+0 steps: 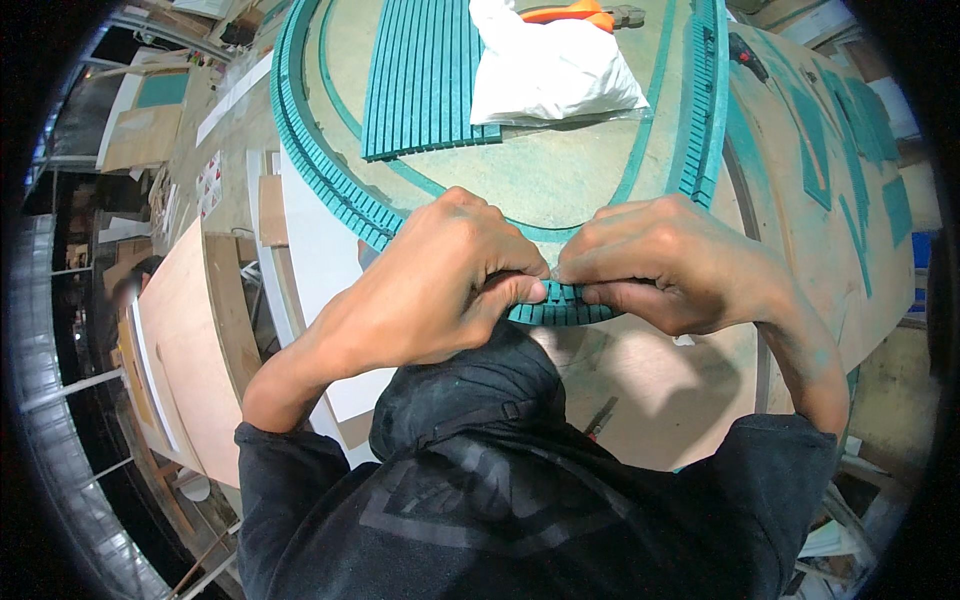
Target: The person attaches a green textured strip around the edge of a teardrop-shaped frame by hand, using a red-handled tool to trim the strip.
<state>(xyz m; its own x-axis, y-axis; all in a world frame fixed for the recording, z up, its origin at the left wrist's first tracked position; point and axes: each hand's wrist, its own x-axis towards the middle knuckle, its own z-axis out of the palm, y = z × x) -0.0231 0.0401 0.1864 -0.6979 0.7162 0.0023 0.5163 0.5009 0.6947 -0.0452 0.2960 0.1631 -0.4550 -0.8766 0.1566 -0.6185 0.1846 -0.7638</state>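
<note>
My Fingertips Nearly Met on a Slotted Teal Strip

My left hand (450,270) was pinched almost closed, thumb and forefinger on the curved slotted strip (562,312). My right hand (680,262) pinched it just beside, fingertips close to the left's. The strip showed between and below my fingertips and curved away beyond both hands. I judged that bending it too sharply could crack the thin webs between slots, and uneven thumb pressure could let its edges slip out of line. Beyond my hands lay a grooved teal panel (425,90), partly under a white-filled plastic bag (555,75).
</note>
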